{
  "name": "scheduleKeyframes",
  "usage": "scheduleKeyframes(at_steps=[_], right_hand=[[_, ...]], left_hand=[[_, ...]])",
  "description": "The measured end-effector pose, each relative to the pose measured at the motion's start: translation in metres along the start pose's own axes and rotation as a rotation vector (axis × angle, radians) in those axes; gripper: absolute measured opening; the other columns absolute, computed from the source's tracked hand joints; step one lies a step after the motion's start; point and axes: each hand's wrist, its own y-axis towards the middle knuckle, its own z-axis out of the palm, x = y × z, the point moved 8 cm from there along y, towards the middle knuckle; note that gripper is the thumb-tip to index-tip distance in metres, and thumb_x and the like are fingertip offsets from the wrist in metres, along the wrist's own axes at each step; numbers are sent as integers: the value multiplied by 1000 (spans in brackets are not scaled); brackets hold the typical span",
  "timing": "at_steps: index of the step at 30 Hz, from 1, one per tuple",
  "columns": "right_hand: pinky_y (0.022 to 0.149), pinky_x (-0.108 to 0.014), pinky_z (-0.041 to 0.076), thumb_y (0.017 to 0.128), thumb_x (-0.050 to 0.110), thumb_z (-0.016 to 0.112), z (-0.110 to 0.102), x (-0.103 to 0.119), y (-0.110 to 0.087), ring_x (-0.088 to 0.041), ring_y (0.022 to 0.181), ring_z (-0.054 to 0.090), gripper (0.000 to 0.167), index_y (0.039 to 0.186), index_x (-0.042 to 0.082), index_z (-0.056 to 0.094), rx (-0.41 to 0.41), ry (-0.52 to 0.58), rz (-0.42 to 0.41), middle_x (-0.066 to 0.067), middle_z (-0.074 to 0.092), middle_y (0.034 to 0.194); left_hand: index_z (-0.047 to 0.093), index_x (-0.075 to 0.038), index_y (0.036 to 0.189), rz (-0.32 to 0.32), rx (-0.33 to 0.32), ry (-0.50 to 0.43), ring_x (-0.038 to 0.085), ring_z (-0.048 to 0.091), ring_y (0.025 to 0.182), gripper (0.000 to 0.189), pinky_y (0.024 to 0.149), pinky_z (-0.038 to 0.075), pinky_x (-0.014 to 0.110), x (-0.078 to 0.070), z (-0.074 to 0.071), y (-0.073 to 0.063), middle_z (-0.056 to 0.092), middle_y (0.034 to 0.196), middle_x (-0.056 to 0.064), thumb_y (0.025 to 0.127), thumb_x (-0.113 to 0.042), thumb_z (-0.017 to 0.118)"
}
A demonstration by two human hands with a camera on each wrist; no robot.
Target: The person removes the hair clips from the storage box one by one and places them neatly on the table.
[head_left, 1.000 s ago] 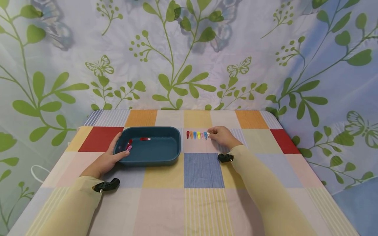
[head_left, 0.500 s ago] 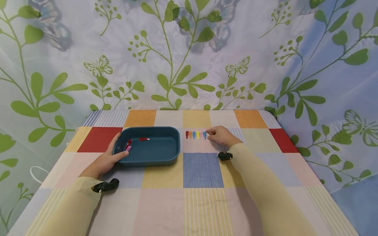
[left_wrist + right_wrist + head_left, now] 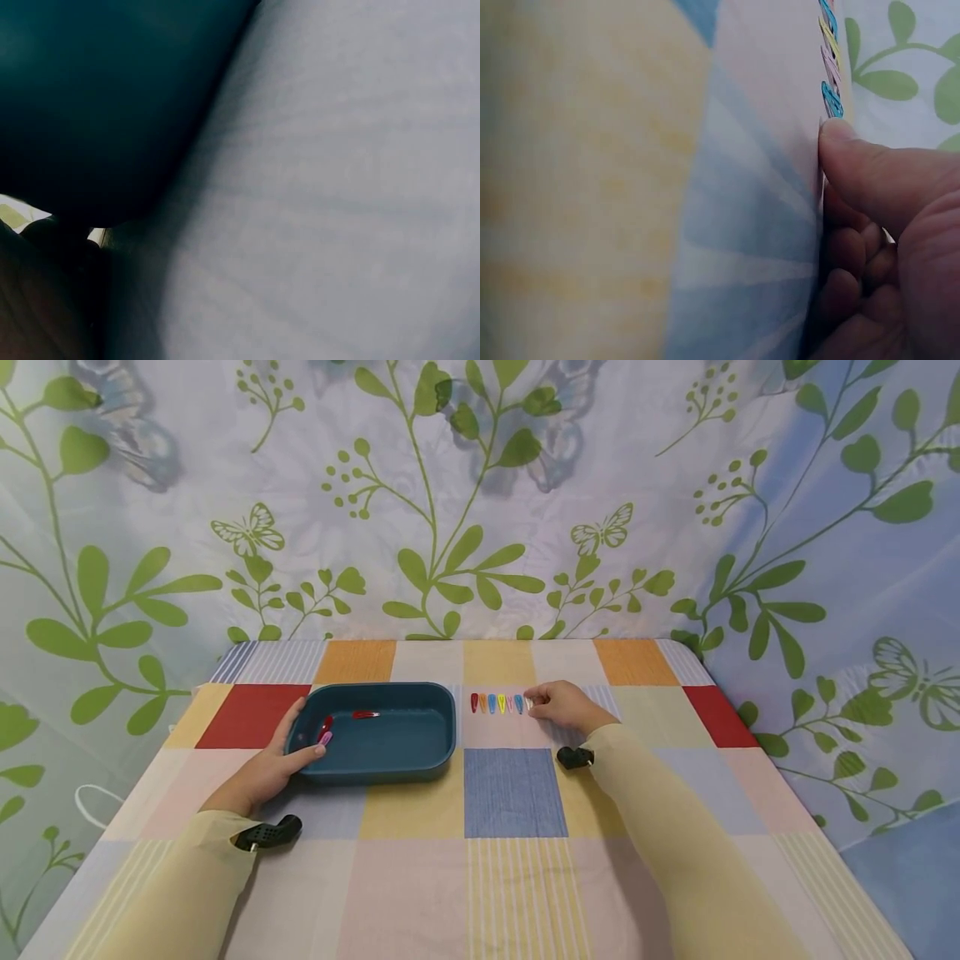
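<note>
My left hand (image 3: 272, 768) holds the left end of a dark teal plastic tray (image 3: 397, 772), thumb over its near rim and fingers along the left wall. Inside lie two red snap hair clips, one red clip (image 3: 366, 715) near the back wall and another by the left wall, with a pink clip (image 3: 326, 738) beside my thumb. To the tray's right, a row of several hair clips runs red, orange, blue (image 3: 492, 703), yellow, pink, blue. At its right end my right hand (image 3: 564, 706) pinches a whitish hair clip (image 3: 528, 702), mostly hidden by the fingers.
A patchwork cloth (image 3: 517, 793) covers the table. Behind and at the sides hangs a leaf-print curtain (image 3: 480, 493). A white cable loop (image 3: 93, 806) shows past the left edge. Both wrists carry small black cameras, such as the right wrist camera (image 3: 574, 757).
The right fingers stay at the row's right end with the whitish clip, shifting only slightly. The left hand and tray hold still; the head view drifts a little.
</note>
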Motion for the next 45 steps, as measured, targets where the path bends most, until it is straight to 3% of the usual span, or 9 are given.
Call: scheduleKeyframes(at_steps=[19,35,45], right_hand=[[84,-35,45,102,21,69,6,-2,1,-21,95,54,44,144,8,64,-10,62,55,-5,64,108],[89,-36,47,99,21,71,2,-3,0,-21,97,56,48,144,6,64,-45,91,14,-6,67,111],[99,-44,53,104,25,64,-5,-4,-6,-30,121,63,49,150,9,58,-49,176,31,-17,66,141]], left_hand=[[-24,-47,162,8,4,-10,58,1,156,109,112,26,85,2,-1,1,-10,174,24,99,-53,65],[-24,-45,163,13,1,-20,57,0,156,108,113,24,85,1,-1,-1,-11,175,23,100,-53,64],[-24,-46,163,8,-1,-38,56,-2,157,108,114,20,85,4,1,1,-12,175,22,101,-50,64]])
